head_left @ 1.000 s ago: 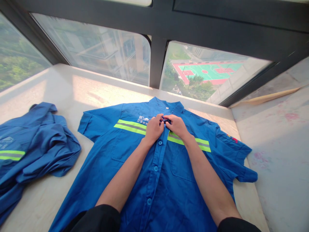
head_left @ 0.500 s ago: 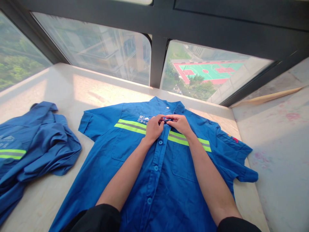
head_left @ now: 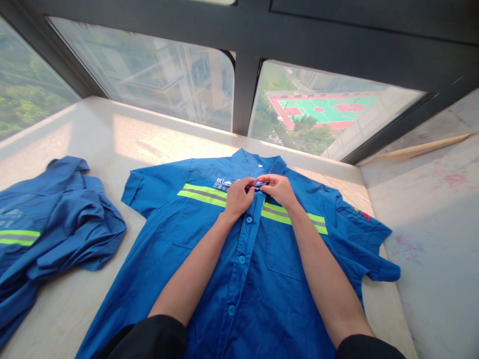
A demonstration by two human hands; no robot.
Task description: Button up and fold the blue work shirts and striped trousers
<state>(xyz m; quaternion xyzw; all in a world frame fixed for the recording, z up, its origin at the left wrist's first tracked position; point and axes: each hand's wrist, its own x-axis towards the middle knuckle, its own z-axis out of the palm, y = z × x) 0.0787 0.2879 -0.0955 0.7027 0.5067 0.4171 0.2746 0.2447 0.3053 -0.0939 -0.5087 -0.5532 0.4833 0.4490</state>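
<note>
A blue short-sleeved work shirt (head_left: 209,259) lies spread front side up, its collar (head_left: 277,164) toward the window. Across the chest runs a yellow-green and grey reflective stripe (head_left: 204,195). Just below the collar, my left hand (head_left: 239,197) pinches the front placket's upper end from the left. My right hand (head_left: 279,189) grips the same edge from the right, thumb and fingertips closed on the cloth. The fingertips of both hands nearly meet; whether a button is between them is hidden. Lower down the placket, several buttons such as this button (head_left: 242,260) lie in view.
Another blue garment (head_left: 75,214) with a reflective stripe lies crumpled at the left on the pale sill (head_left: 93,129). Dark-framed windows (head_left: 243,89) rise behind the shirt. On the right stands a wall with faded floral covering (head_left: 441,209), its upper edge peeling.
My right hand's fingers have shifted slightly at the placket, lifting the cloth edge a little between the fingertips. The left hand and the shirt stay almost where they were.
</note>
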